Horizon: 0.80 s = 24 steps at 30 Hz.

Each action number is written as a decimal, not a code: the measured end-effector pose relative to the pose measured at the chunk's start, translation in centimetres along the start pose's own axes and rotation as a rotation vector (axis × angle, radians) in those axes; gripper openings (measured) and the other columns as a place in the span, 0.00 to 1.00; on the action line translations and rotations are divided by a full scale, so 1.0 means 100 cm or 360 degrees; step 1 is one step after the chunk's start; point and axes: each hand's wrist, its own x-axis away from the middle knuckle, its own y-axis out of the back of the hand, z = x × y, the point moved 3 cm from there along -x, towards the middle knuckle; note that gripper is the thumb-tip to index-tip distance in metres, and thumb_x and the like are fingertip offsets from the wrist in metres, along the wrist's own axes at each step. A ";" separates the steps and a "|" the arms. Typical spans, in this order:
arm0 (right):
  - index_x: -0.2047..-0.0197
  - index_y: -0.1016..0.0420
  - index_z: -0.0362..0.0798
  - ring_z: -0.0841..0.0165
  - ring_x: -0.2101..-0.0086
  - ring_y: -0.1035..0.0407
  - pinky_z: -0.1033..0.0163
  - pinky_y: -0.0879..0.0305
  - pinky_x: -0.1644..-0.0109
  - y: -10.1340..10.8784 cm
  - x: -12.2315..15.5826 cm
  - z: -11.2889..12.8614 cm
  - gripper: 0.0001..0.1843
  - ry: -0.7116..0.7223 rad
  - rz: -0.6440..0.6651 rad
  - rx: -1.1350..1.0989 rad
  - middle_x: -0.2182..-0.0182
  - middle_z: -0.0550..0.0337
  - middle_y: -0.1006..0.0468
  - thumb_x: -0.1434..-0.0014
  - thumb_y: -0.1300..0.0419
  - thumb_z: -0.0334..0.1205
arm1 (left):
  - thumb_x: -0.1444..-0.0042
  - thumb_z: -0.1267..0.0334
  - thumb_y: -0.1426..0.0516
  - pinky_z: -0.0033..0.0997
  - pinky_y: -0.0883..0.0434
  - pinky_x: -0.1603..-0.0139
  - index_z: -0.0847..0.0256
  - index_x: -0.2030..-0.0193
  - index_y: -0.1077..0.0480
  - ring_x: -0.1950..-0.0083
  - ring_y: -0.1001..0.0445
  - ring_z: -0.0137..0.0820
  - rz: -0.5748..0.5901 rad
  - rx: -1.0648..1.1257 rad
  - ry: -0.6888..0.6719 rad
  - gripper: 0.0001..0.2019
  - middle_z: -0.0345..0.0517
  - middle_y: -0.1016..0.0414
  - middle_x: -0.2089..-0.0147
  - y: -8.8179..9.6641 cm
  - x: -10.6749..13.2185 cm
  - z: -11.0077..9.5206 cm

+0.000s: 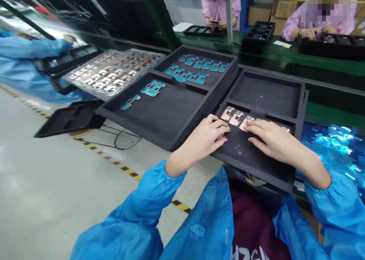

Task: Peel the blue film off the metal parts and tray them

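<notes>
My left hand point(205, 137) and my right hand point(270, 139) rest on a black foam tray point(268, 94) in front of me. A short row of copper-coloured flat parts point(235, 118) lies in the tray's near compartment, just beyond my fingertips. The left hand's fingers are curled and pinched together near the leftmost parts; what they pinch is too small to make out. The right hand's fingers lie stretched over the right end of the row, touching a part there. Both arms wear blue sleeves.
A larger black tray point(171, 111) with blue-filmed parts point(199, 68) sits to the left, a clear blister tray of copper parts point(114, 72) beyond it. A person in blue works at far left; two people in pink work across the green bench point(327, 64). Blue film scraps point(336, 142) pile at right.
</notes>
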 end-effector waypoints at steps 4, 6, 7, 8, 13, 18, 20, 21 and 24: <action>0.36 0.22 0.48 0.49 0.40 0.23 0.42 0.22 0.37 -0.011 -0.043 0.001 0.20 0.0076 0.0114 0.0123 0.37 0.44 0.20 0.28 0.37 0.31 | 0.34 0.68 0.35 0.55 0.27 0.37 0.58 0.48 0.18 0.36 0.29 0.52 0.0063 -0.0102 0.0031 0.10 0.54 0.16 0.44 0.007 0.008 0.001; 0.35 0.23 0.45 0.48 0.39 0.24 0.43 0.23 0.37 -0.018 -0.066 -0.001 0.19 0.0057 0.0158 0.0216 0.35 0.41 0.22 0.26 0.39 0.32 | 0.33 0.68 0.36 0.55 0.26 0.37 0.59 0.49 0.18 0.37 0.28 0.51 0.0076 -0.0115 0.0019 0.08 0.54 0.16 0.46 0.008 0.009 -0.001; 0.35 0.24 0.44 0.48 0.39 0.25 0.42 0.24 0.37 -0.022 -0.075 -0.003 0.18 0.0043 0.0185 0.0265 0.35 0.39 0.23 0.25 0.40 0.33 | 0.32 0.67 0.37 0.55 0.26 0.38 0.59 0.50 0.18 0.38 0.28 0.51 0.0055 -0.0126 0.0024 0.08 0.54 0.16 0.47 0.008 0.009 -0.002; 0.36 0.24 0.42 0.47 0.39 0.25 0.42 0.25 0.37 -0.026 -0.083 -0.004 0.17 0.0032 0.0217 0.0309 0.36 0.38 0.23 0.25 0.41 0.33 | 0.30 0.67 0.39 0.55 0.26 0.38 0.60 0.49 0.18 0.38 0.27 0.51 0.0014 -0.0137 0.0038 0.08 0.55 0.16 0.47 0.006 0.007 -0.002; 0.39 0.24 0.37 0.47 0.39 0.28 0.43 0.27 0.35 -0.040 -0.094 -0.008 0.16 0.0067 0.0289 0.0338 0.37 0.33 0.24 0.25 0.45 0.29 | 0.29 0.75 0.49 0.56 0.26 0.35 0.64 0.39 0.22 0.31 0.29 0.52 -0.0217 -0.0174 0.0128 0.19 0.61 0.19 0.37 -0.007 -0.011 0.002; 0.39 0.26 0.44 0.54 0.43 0.27 0.49 0.26 0.36 -0.035 -0.083 -0.011 0.18 0.0131 0.0211 0.0035 0.42 0.43 0.21 0.30 0.42 0.27 | 0.31 0.78 0.50 0.56 0.25 0.33 0.65 0.36 0.25 0.26 0.32 0.53 -0.0186 -0.0244 0.0149 0.22 0.61 0.21 0.35 -0.019 -0.017 0.011; 0.37 0.27 0.45 0.52 0.43 0.27 0.47 0.26 0.36 -0.032 -0.079 -0.013 0.19 0.0018 0.0155 0.0065 0.41 0.43 0.22 0.30 0.37 0.32 | 0.33 0.79 0.49 0.55 0.25 0.32 0.63 0.35 0.25 0.27 0.31 0.52 -0.0203 -0.0259 0.0145 0.24 0.59 0.20 0.36 -0.019 -0.013 0.011; 0.37 0.27 0.45 0.50 0.42 0.28 0.45 0.26 0.36 -0.032 -0.078 -0.014 0.20 -0.0055 0.0132 0.0119 0.41 0.42 0.23 0.30 0.35 0.35 | 0.34 0.80 0.48 0.54 0.24 0.32 0.62 0.35 0.25 0.28 0.30 0.52 -0.0210 -0.0263 0.0136 0.24 0.59 0.19 0.37 -0.019 -0.012 0.011; 0.37 0.27 0.43 0.48 0.44 0.28 0.42 0.26 0.37 -0.037 -0.076 -0.013 0.21 -0.0162 0.0143 0.0213 0.43 0.40 0.23 0.29 0.34 0.40 | 0.36 0.80 0.46 0.55 0.24 0.31 0.60 0.35 0.24 0.30 0.29 0.52 -0.0231 -0.0265 0.0122 0.26 0.58 0.19 0.38 -0.020 -0.010 0.011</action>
